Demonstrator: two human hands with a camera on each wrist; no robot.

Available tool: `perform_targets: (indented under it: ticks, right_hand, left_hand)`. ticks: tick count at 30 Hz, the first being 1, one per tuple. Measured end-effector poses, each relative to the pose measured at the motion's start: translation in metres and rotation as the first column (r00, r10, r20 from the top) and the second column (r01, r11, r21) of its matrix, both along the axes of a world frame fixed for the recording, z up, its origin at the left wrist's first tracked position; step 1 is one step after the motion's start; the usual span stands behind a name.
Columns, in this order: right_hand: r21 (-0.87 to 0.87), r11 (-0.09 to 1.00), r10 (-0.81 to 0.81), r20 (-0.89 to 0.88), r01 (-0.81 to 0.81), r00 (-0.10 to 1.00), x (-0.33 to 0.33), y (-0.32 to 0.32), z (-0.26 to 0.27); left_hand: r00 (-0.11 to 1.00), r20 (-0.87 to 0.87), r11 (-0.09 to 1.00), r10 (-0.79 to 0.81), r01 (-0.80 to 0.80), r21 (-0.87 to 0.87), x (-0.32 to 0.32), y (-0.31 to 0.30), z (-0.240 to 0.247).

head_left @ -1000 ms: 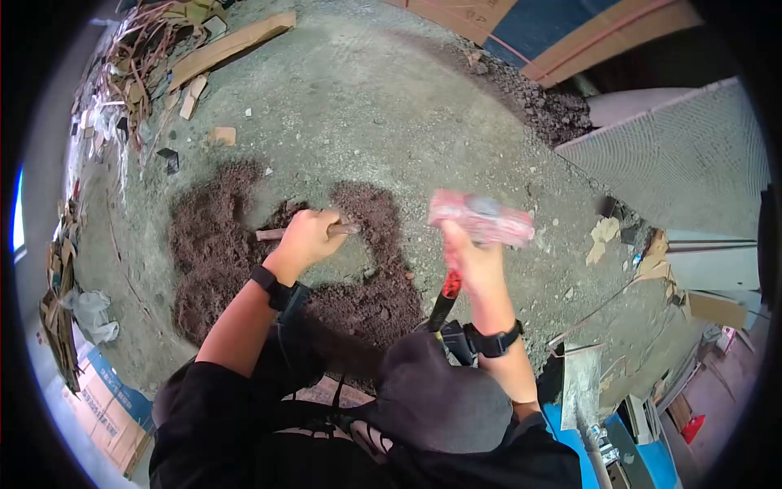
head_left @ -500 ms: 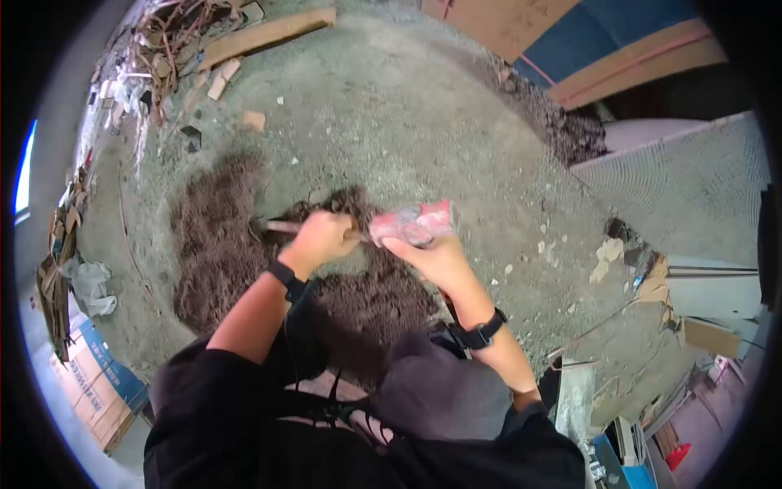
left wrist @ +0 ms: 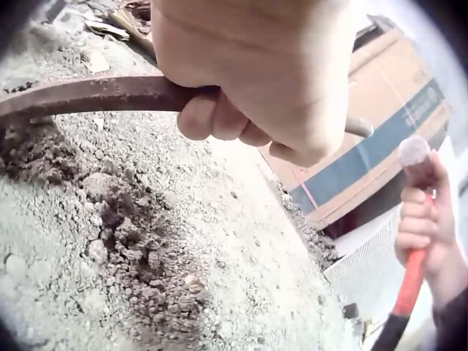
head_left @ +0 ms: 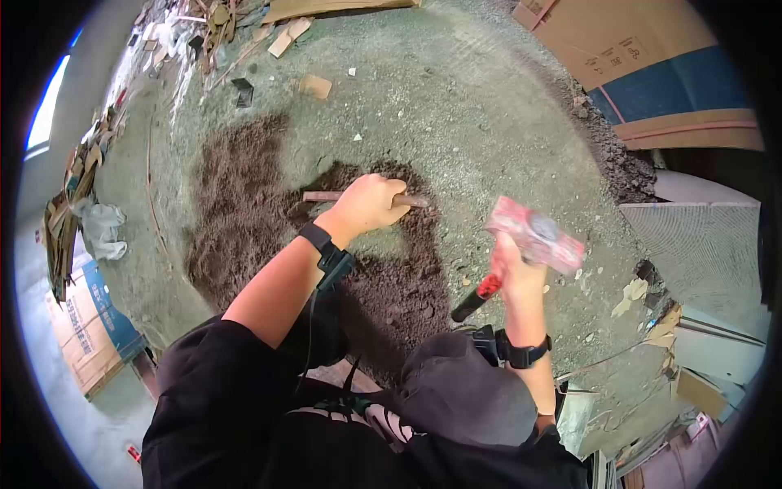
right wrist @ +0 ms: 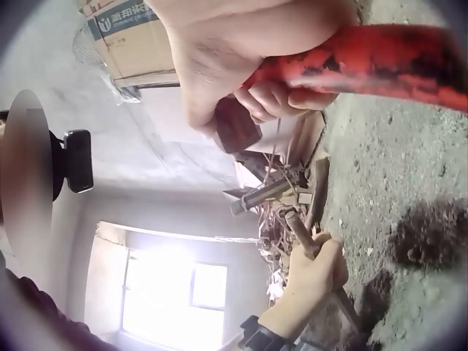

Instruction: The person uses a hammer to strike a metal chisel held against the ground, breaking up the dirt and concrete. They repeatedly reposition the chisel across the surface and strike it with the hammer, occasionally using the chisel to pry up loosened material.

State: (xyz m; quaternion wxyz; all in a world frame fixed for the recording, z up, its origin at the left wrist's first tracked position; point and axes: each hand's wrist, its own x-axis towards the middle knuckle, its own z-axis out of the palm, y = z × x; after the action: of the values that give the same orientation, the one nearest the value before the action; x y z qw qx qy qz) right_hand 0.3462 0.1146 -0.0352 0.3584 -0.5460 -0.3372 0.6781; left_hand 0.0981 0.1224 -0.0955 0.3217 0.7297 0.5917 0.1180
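My left hand (head_left: 366, 208) grips a metal bar (head_left: 322, 196) held low over loose dark soil (head_left: 399, 297). In the left wrist view the fingers curl round the bar (left wrist: 95, 95), whose far end reaches the soil (left wrist: 44, 153). Off to the right, my right hand (head_left: 521, 269) holds a hammer close under its worn red head (head_left: 536, 234), raised and apart from the bar. The hammer's red and black handle (head_left: 476, 298) slants down to the left. The right wrist view shows the fingers round the red handle (right wrist: 365, 66).
Cardboard boxes (head_left: 643, 65) stand at the upper right, beside a textured panel (head_left: 692, 244). Wood scraps and debris (head_left: 220, 24) lie at the upper left, a plastic bag (head_left: 103, 231) at the left. A piece of cardboard (head_left: 315, 86) lies on the rough ground (head_left: 472, 122).
The hammer was near the bar's end half a second ago and has swung away to the right and up. My left hand still grips the bar. The head view has shifted.
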Motion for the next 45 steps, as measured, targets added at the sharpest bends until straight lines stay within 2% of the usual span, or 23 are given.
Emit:
perform_targets:
  ticks: [1, 2, 5, 7, 9, 13, 15, 17, 19, 20, 23, 29, 31, 33, 34, 35, 37, 38, 39, 40, 41, 43, 45]
  right_hand:
    - [-0.048, 0.998, -0.031, 0.009, 0.032, 0.999, -0.004, -0.002, -0.006]
    - [-0.043, 0.994, 0.108, 0.069, -0.105, 0.992, -0.019, -0.006, -0.012]
    - [0.071, 0.966, 0.239, 0.104, -0.247, 0.965, -0.024, -0.006, -0.020]
    - [-0.192, 0.963, 0.223, 0.174, -0.189, 0.959, -0.012, -0.005, -0.016]
    - [-0.218, 0.974, 0.088, 0.089, -0.067, 0.992, 0.005, -0.014, -0.026]
    - [-0.246, 0.968, 0.002, 0.172, 0.041, 0.985, 0.032, -0.028, -0.030]
    - [-0.238, 0.971, 0.067, 0.245, -0.006, 0.967, 0.047, -0.041, -0.034]
    - [-0.226, 0.972, 0.131, 0.316, -0.060, 0.940, 0.056, -0.035, -0.035]
    - [-0.302, 0.934, 0.306, 0.407, -0.189, 0.861, 0.069, -0.026, -0.024]
    - [-0.232, 0.929, 0.367, 0.473, -0.289, 0.801, 0.073, -0.015, -0.017]
    - [-0.244, 0.911, 0.411, 0.481, -0.332, 0.775, 0.067, 0.016, 0.015]
    - [-0.138, 0.957, 0.290, 0.487, -0.255, 0.824, 0.060, 0.032, 0.065]
    - [-0.107, 0.971, 0.238, 0.535, -0.215, 0.811, 0.071, 0.030, 0.100]
    - [0.048, 0.977, 0.151, 0.525, -0.207, 0.838, 0.085, 0.027, 0.143]
    - [0.012, 0.991, 0.104, 0.531, -0.131, 0.841, 0.089, 0.026, 0.167]
    - [-0.018, 0.998, 0.058, 0.538, -0.058, 0.841, 0.091, 0.023, 0.190]
    - [0.063, 0.990, -0.141, 0.566, 0.128, 0.813, 0.090, 0.014, 0.220]
    - [0.013, 0.945, -0.275, 0.568, 0.325, 0.776, 0.087, 0.012, 0.238]
    - [0.022, 0.921, -0.339, 0.540, 0.390, 0.770, 0.090, 0.007, 0.248]
    - [-0.060, 0.960, -0.234, 0.365, 0.274, 0.901, 0.102, 0.007, 0.258]
    - [-0.137, 0.954, -0.209, 0.330, 0.266, 0.921, 0.107, 0.015, 0.274]
    - [-0.279, 0.904, -0.223, 0.340, 0.325, 0.914, 0.105, 0.027, 0.314]
    - [-0.366, 0.877, -0.205, 0.301, 0.311, 0.931, 0.088, 0.042, 0.348]
  left_hand:
    - [1.000, 0.004, 1.000, 0.005, -0.005, -0.005, -0.001, -0.002, -0.002]
    - [0.999, 0.013, 0.999, -0.032, 0.032, 0.003, 0.000, -0.006, -0.003]
    - [0.997, 0.059, 0.998, -0.058, 0.057, 0.030, 0.000, -0.009, 0.008]
    - [0.999, -0.011, 0.999, -0.052, 0.051, -0.016, 0.001, -0.015, -0.001]
    - [0.994, -0.058, 0.992, -0.090, 0.085, -0.096, 0.007, -0.019, -0.003]
    - [0.988, -0.098, 0.991, -0.117, 0.110, -0.073, 0.023, -0.039, -0.020]
    - [0.988, -0.102, 0.990, -0.113, 0.103, -0.099, 0.029, -0.049, -0.032]
    - [0.989, -0.126, 0.996, -0.084, 0.081, -0.026, 0.031, -0.057, -0.038]
    - [0.990, -0.112, 0.996, -0.088, 0.085, -0.025, 0.030, -0.059, -0.041]
    - [0.990, -0.094, 0.993, -0.106, 0.102, -0.052, 0.028, -0.057, -0.040]
    - [0.975, -0.073, 0.971, -0.210, 0.199, -0.133, 0.019, -0.043, -0.030]
    - [0.878, 0.269, 0.843, -0.396, 0.464, -0.274, -0.008, -0.021, 0.002]
    - [0.902, 0.236, 0.843, -0.362, 0.425, -0.331, -0.012, 0.000, 0.024]
    - [0.940, 0.209, 0.879, -0.271, 0.330, -0.345, -0.017, 0.019, 0.023]
    - [0.940, 0.277, 0.938, -0.200, 0.265, -0.223, -0.018, 0.021, 0.009]
    - [0.956, 0.236, 0.943, -0.176, 0.233, -0.240, -0.016, 0.029, 0.021]
    - [0.934, 0.321, 0.959, -0.156, 0.221, -0.177, -0.022, 0.030, 0.003]
    - [0.922, 0.343, 0.951, -0.181, 0.254, -0.179, -0.022, 0.035, 0.004]
    - [0.911, 0.366, 0.942, -0.189, 0.273, -0.194, -0.021, 0.036, 0.006]
    - [0.904, 0.409, 0.955, -0.124, 0.220, -0.198, -0.021, 0.030, -0.003]
    - [0.903, 0.422, 0.951, -0.085, 0.200, -0.237, -0.021, 0.029, -0.004]
    - [0.892, 0.408, 0.935, -0.197, 0.297, -0.196, -0.028, 0.032, 0.005]
    - [0.888, 0.405, 0.946, -0.218, 0.294, -0.138, -0.033, 0.033, 0.002]
